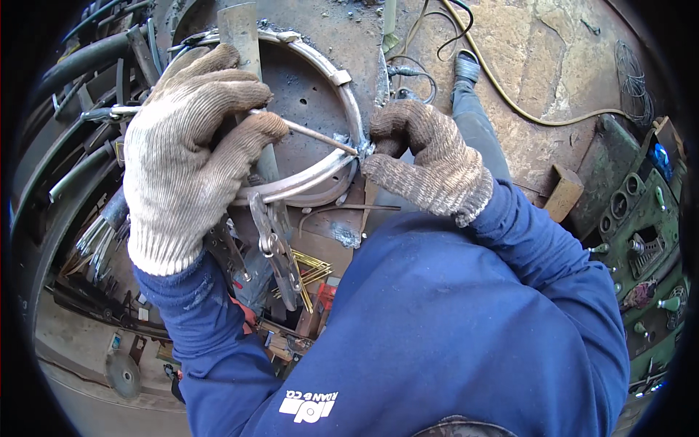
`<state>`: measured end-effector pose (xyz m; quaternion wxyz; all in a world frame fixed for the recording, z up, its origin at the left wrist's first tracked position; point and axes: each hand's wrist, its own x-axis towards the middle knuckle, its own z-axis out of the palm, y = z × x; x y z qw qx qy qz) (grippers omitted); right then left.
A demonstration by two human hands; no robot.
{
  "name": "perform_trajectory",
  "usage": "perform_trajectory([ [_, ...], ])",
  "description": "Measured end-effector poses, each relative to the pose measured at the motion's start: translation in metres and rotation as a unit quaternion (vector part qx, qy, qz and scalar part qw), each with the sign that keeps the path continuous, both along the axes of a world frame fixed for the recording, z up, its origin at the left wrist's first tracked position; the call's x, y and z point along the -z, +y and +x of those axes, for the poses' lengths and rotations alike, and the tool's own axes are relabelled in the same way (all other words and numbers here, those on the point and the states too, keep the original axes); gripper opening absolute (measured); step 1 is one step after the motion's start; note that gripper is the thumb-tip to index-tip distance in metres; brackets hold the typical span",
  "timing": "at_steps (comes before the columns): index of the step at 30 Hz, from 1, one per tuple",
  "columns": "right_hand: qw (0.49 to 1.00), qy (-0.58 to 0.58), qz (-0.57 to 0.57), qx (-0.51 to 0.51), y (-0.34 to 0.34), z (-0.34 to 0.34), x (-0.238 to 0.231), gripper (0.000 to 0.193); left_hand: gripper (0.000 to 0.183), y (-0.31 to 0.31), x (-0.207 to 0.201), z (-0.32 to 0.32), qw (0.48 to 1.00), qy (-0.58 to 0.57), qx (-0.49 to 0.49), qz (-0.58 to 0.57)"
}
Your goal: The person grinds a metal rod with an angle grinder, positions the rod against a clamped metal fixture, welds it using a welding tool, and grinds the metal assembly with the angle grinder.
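Note:
My left hand (200, 138), in a knitted work glove, is closed on a thin metal rod (320, 136). The rod slants down to the right, and its tip meets a rough joint on a metal ring (352, 113). At that joint my gloved right hand (426, 153) has its fingers curled together; whatever they pinch is hidden. Locking pliers (273, 247) hang from the ring's near side, their jaws at its edge. A flat metal bar (239, 33) crosses the ring's left part, passing partly behind my left hand. The ring lies over a dark metal worktable (313, 18).
Dark pipes and bars (87, 62) crowd the left side. Several brass-coloured rods (313, 268) lie below the pliers. A yellowish hose (510, 102) curves over the floor at upper right. A wooden block (564, 193) sits near a green machine (626, 218) at right.

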<state>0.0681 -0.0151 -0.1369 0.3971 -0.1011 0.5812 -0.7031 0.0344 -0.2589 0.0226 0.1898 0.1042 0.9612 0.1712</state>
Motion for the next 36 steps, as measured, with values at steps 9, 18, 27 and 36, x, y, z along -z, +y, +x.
perform_trajectory([
  [9, 0.998, -0.041, 0.032, 0.018, -0.004, 0.007, -0.006, 0.044, 0.029, -0.003, 0.003, 0.008, 0.999, 0.030, -0.005, -0.011],
  [18, 0.992, 0.035, 0.118, 0.027, -0.010, 0.011, -0.016, 0.036, 0.028, -0.006, 0.005, 0.012, 0.999, 0.005, -0.042, 0.033],
  [27, 0.991, 0.042, 0.053, 0.113, -0.013, 0.020, -0.003, 0.028, 0.025, -0.005, 0.002, 0.013, 0.998, -0.010, -0.057, 0.038],
  [36, 0.993, -0.032, 0.058, 0.097, -0.011, 0.014, -0.018, 0.023, 0.023, -0.013, 0.003, 0.012, 0.999, 0.028, 0.008, 0.032],
])
